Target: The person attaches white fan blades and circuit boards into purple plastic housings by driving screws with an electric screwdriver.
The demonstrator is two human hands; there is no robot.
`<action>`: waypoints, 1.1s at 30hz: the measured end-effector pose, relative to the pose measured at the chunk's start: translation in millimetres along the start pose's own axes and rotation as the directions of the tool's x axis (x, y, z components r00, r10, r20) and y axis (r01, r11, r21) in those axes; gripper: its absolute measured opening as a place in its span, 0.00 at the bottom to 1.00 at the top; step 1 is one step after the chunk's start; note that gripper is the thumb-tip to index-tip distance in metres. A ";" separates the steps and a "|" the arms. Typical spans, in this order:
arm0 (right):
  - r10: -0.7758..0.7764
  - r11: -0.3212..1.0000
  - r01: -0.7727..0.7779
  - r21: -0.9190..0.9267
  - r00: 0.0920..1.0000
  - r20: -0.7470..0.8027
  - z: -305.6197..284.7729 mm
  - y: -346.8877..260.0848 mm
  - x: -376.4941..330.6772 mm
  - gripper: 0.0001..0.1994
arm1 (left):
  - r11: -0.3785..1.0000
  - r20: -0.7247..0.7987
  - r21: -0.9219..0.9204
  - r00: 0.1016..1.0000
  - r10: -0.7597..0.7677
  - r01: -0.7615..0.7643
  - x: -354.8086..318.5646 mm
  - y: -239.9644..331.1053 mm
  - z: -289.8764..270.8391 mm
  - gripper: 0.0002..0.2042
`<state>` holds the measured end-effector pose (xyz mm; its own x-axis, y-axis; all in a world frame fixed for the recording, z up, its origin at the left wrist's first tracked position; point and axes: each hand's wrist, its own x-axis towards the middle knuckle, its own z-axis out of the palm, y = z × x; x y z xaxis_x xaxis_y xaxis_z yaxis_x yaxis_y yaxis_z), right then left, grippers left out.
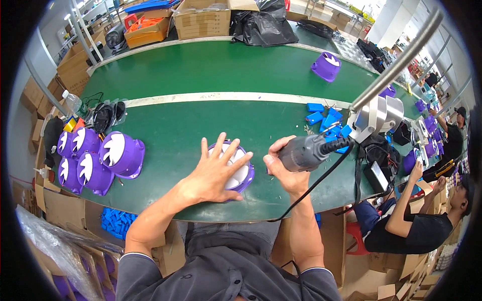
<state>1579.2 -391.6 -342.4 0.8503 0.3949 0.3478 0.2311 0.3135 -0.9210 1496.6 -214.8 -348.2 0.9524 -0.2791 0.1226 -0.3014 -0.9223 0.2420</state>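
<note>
Purple fan housing (240, 170) with white blades is seen lying on the green bench (211, 70), directly under the left hand (213, 173) and just left of the right hand (286, 170). The bench is noted as the largest item, running away ahead of both hands. Beyond the right hand a metal arm (396, 60) is seen rising toward the upper right. A cluster of finished purple housings (98, 158) is recorded well to the left of the left hand, and a scatter of small blue parts (324, 120) ahead of the right hand.

The left hand is laid flat, fingers spread wide, palm pressed onto the housing's open top. The right hand is wrapped closed round a grey electric screwdriver (306, 152), its cord (321, 180) trailing down toward the bench edge.

Handling judgement: the housing is judged to be light, rigid moulded plastic with a smooth, somewhat slippery wall; the thin white blades are judged the fragile part. Hold is best taken on the outer rim or flange, with no load placed on the blades.
</note>
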 end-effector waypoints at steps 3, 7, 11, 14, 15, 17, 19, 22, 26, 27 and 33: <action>0.018 1.000 -0.018 0.011 1.000 0.004 -9.9 -6.1 -2.9 0.13 | 0.998 -0.069 0.030 0.995 0.065 -0.063 22.4 12.9 2.0 0.33; -0.043 0.999 0.043 0.000 0.995 -0.087 -29.9 -17.4 -13.6 0.13 | 0.931 0.095 0.330 0.987 0.130 -0.154 60.1 32.5 15.6 0.10; -0.003 1.000 0.004 0.022 0.997 -0.073 -24.2 -19.7 -22.1 0.11 | 0.870 0.268 0.478 0.963 -0.008 -0.125 62.6 34.7 36.4 0.08; -0.109 0.992 0.103 -0.072 0.990 -0.084 -36.7 -27.4 -28.0 0.11 | 0.845 0.316 0.492 0.947 0.052 -0.211 64.6 47.7 32.5 0.07; -0.104 0.994 0.101 -0.041 0.992 -0.077 -39.2 -28.1 -29.7 0.11 | 0.839 0.299 0.496 0.951 0.076 -0.223 63.6 49.4 31.2 0.05; -0.106 0.994 0.106 -0.006 0.991 -0.079 -42.8 -27.7 -29.0 0.10 | 0.827 0.270 0.512 0.958 0.100 -0.231 65.2 47.3 34.4 0.05; -0.128 0.991 0.124 -0.055 0.989 -0.071 -45.2 -25.8 -27.9 0.10 | 0.820 0.249 0.522 0.962 0.115 -0.233 65.9 44.8 34.9 0.05; -0.122 0.991 0.118 -0.057 0.990 -0.068 -45.7 -24.7 -24.7 0.11 | 0.848 0.128 0.479 0.974 0.188 -0.227 74.1 40.9 30.3 0.05; -0.113 0.993 0.108 -0.055 0.989 -0.091 -49.2 -25.6 -29.3 0.11 | 0.946 -0.099 0.293 0.979 0.177 -0.141 87.2 38.3 22.7 0.12; -0.143 0.986 0.133 -0.098 0.985 -0.101 -53.4 -26.2 -30.7 0.11 | 0.968 -0.252 0.230 0.955 0.158 -0.099 90.2 39.1 17.6 0.15; -0.102 0.989 0.083 -0.123 0.981 -0.163 -66.3 -24.1 -41.2 0.12 | 0.948 -0.038 0.193 0.967 -0.252 0.255 5.4 33.5 -12.8 0.49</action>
<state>1569.9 -472.7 -346.2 0.8880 0.2143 0.4068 0.3569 0.2368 -0.9036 1491.0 -243.8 -327.1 0.9952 -0.0272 0.0945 -0.0343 -0.9966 0.0744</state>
